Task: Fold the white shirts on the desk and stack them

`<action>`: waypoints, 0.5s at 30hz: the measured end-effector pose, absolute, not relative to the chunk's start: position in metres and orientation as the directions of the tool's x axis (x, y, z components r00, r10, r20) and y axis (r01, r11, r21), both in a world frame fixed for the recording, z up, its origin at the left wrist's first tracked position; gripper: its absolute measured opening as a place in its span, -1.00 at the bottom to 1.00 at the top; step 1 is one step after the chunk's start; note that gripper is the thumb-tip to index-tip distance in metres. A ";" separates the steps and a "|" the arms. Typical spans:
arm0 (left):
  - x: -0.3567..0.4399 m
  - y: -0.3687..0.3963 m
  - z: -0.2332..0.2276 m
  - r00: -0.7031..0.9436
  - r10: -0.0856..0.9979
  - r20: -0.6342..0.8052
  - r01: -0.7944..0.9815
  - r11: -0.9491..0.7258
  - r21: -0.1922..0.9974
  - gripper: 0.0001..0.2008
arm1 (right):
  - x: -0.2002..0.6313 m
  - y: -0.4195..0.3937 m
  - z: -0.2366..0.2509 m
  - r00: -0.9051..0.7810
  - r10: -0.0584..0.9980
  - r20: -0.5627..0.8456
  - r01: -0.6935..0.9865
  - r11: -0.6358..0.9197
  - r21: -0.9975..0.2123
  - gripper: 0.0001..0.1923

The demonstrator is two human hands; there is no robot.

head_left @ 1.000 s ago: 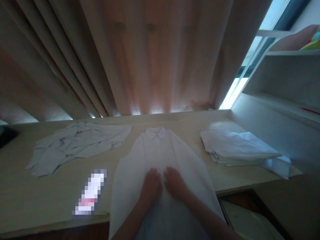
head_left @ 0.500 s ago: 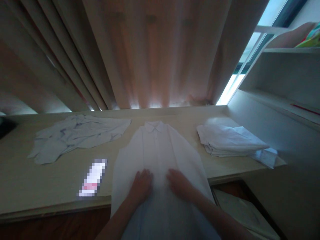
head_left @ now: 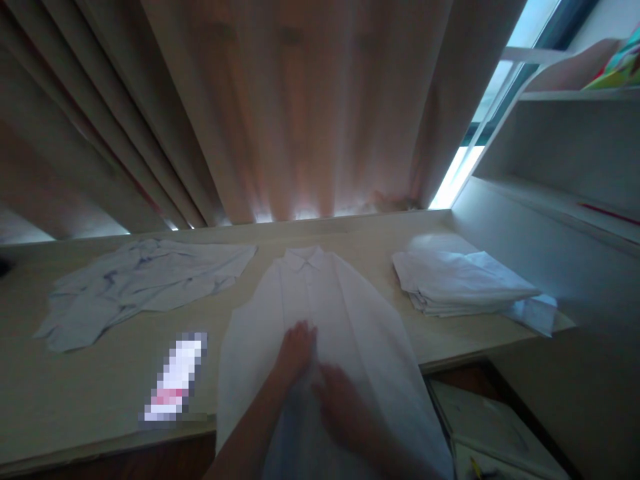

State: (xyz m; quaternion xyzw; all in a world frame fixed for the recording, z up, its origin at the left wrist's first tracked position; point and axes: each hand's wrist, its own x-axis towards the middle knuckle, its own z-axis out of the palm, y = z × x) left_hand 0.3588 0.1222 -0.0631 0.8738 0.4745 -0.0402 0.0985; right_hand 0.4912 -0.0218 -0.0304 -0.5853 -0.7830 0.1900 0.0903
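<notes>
We see a white collared shirt [head_left: 320, 313] laid flat at frame center, collar toward the curtain [head_left: 280, 107], hem over the table [head_left: 90, 393] edge. Left hand [head_left: 296, 348] lies flat on it, fingers together, gripping nothing. Right hand [head_left: 343, 408], lower center, blurred; can't tell its fingers. Crumpled shirt [head_left: 135, 283] mid-left, folded stack [head_left: 463, 283] mid-right.

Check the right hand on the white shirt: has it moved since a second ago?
Yes. The right hand has slid back from the shirt's collar toward the table edge, now lying nearer than the left hand.
</notes>
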 end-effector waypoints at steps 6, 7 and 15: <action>0.359 0.129 -0.054 0.548 0.820 -0.164 0.835 -0.526 0.161 -0.60 | 0.494 -0.031 -0.037 -0.294 0.946 -0.138 0.870 0.205 -0.449 -0.49; 0.360 0.132 -0.049 0.547 0.821 -0.164 0.835 -0.522 0.173 -0.64 | 0.493 -0.034 -0.034 -0.282 0.944 -0.172 0.873 0.178 -0.455 -0.52; 0.385 0.168 -0.036 0.258 0.943 -0.212 0.944 -0.199 0.264 -0.55 | 0.488 -0.088 -0.029 -0.254 0.853 -0.456 0.903 0.041 -0.428 -0.65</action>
